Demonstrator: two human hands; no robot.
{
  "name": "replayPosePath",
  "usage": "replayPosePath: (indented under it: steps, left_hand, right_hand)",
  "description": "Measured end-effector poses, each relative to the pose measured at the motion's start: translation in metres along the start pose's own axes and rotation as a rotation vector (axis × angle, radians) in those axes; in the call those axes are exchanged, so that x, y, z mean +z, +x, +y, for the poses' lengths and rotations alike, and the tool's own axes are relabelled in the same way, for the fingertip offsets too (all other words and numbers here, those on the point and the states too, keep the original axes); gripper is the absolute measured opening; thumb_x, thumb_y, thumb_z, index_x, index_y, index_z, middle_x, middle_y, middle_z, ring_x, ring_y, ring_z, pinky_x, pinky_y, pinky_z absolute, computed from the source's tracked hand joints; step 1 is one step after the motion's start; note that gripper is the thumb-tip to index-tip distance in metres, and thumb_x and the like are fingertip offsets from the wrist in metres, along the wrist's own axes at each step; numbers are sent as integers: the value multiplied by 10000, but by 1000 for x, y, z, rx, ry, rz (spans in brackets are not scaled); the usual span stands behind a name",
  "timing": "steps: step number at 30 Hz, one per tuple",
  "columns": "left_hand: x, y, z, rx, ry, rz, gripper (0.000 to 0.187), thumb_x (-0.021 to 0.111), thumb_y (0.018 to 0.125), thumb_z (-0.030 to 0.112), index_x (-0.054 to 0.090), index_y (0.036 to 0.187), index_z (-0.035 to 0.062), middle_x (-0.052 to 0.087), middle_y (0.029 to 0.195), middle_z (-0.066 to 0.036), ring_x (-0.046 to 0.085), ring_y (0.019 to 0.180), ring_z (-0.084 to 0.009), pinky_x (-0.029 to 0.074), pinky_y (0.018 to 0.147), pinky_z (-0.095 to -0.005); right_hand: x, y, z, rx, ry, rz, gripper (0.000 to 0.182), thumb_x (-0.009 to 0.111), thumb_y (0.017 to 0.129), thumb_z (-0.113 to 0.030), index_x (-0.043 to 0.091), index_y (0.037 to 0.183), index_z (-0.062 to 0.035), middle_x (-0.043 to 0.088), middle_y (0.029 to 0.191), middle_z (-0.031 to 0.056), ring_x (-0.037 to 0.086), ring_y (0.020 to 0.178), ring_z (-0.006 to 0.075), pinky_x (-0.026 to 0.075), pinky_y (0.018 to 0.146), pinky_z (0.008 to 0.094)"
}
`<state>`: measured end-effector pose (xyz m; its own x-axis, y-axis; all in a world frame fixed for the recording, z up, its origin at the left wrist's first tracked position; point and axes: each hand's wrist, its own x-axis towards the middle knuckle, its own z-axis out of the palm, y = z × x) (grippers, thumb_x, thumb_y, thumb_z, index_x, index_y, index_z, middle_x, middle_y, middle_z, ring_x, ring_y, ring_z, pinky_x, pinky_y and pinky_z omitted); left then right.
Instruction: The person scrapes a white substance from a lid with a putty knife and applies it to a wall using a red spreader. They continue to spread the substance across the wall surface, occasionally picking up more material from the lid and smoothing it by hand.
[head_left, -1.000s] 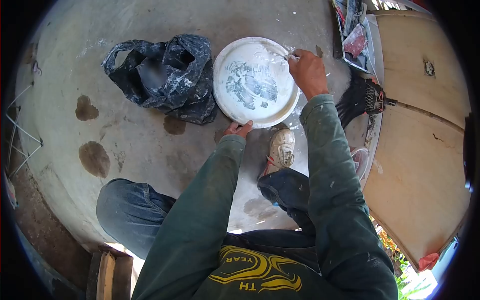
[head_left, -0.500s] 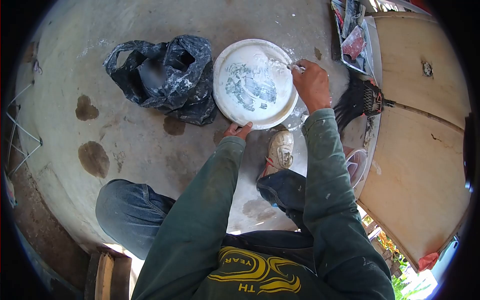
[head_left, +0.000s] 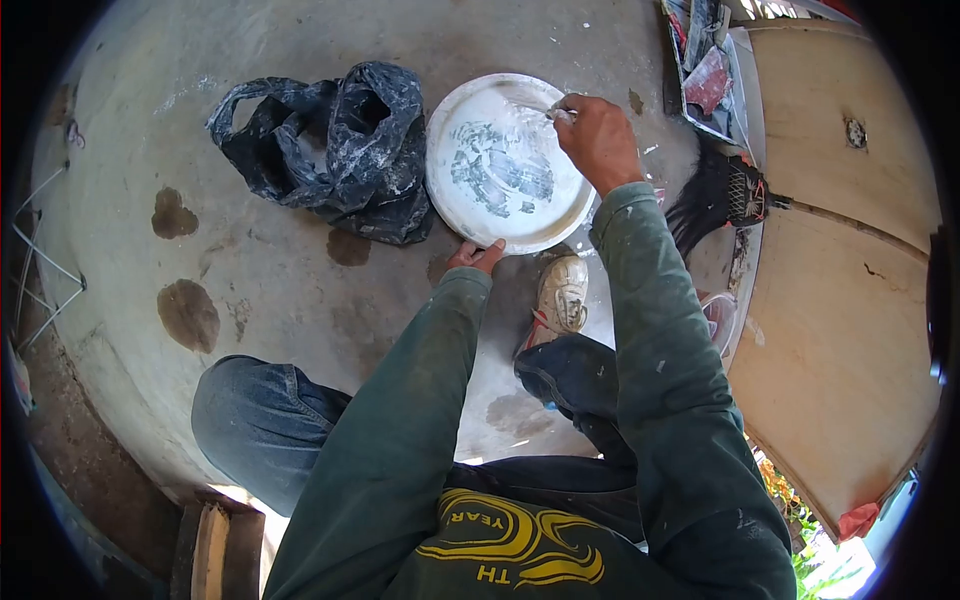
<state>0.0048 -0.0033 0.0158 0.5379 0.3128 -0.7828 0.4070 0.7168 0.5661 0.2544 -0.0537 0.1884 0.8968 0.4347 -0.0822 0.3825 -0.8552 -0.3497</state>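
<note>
- The right hand [head_left: 600,145] has just shifted: half a second ago it was by the right edge of the round tray [head_left: 546,236], and now it is farther in and farther from the person.
- It pinches a small whitened tool [head_left: 557,114] between thumb and curled fingers. Most of the tool is hidden, so I can't tell what kind it is.
- The tool's end points inward over the white coating [head_left: 490,106], at the far right part of the tray. I judge that the working spot is now inside the rim rather than at it.
- The left hand [head_left: 476,257] stays where it was, at the near edge, thumb against the rim. The other fingers are partly hidden, so I can't tell whether they pinch the rim or only brace it; I'd guess they steady the tray.
- The tray lies on the concrete floor [head_left: 300,300], just beside the black plastic bag [head_left: 380,165] and beyond the person's pale shoe [head_left: 563,295].
- Dark grey patches [head_left: 525,178] show through the white around the tray's middle, looking much as they did a second ago.
</note>
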Motion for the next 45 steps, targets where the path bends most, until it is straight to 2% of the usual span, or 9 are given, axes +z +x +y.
replayPosePath:
  steps: [11,30,34,36,38,39,42,43,45]
  left_hand:
    - [6,-3,8,-18,40,7,632,783,812,132,486,1322,-93,618,1226,-168,638,1027,-217,554,841,-292]
    - [5,-6,14,13,44,20,620,775,815,103,486,1325,-98,595,1261,-158,606,1070,-222,548,857,-292]
    - [6,-3,8,35,47,13,593,766,822,96,484,1296,-121,605,1217,-188,629,1037,-260,579,833,-333]
    - [1,1,7,71,47,20,583,767,823,105,487,1279,-129,608,1199,-200,643,1014,-274,591,820,-348]
    - [-4,3,7,-26,82,-8,580,768,820,95,477,1259,-149,597,1196,-223,668,956,-314,607,825,-383]
    - [-6,2,3,-10,118,-2,474,770,834,160,553,1178,-83,668,1102,-184,691,927,-251,585,700,-306]
    - [-8,-11,26,-175,393,-103,378,743,861,277,607,1094,13,732,974,-103,699,907,-160,482,611,-253]
    - [-6,-21,34,-182,481,-100,335,705,877,368,622,1026,80,754,900,-42,699,871,-99,407,630,-262]
    - [-9,-26,46,-251,593,-87,352,695,879,382,623,1038,77,753,916,-45,700,875,-106,422,670,-295]
  right_hand:
    - [-2,-17,12,-19,25,100,260,675,793,-197,718,1017,-72,664,939,203,665,877,374,538,792,449]
    - [-11,-43,38,-106,22,47,241,687,799,-173,686,1017,-71,636,917,167,644,833,387,521,744,458]
    - [-12,-56,57,-111,-27,-29,289,696,794,-195,675,1049,-62,628,936,189,646,861,400,526,771,461]
    - [-8,-60,71,-184,-36,70,288,693,800,-244,663,1050,-103,617,1014,170,665,821,381,538,734,470]
    - [-11,-63,77,-125,-25,19,330,701,795,-239,644,1090,-102,612,1020,176,666,824,382,540,729,470]
    - [-6,-64,85,-136,-34,-52,363,707,790,-227,626,1118,-93,610,1015,179,664,832,386,540,726,471]
    - [-13,-70,93,-149,6,12,356,705,790,-215,626,1111,-81,609,1045,177,662,837,389,542,726,477]
    - [-23,-73,91,-134,85,71,312,687,809,-194,625,1078,-50,627,1005,190,655,844,406,529,734,466]
    - [-25,-79,99,-72,235,114,283,671,826,-182,619,1061,-33,634,972,205,647,858,418,520,738,457]
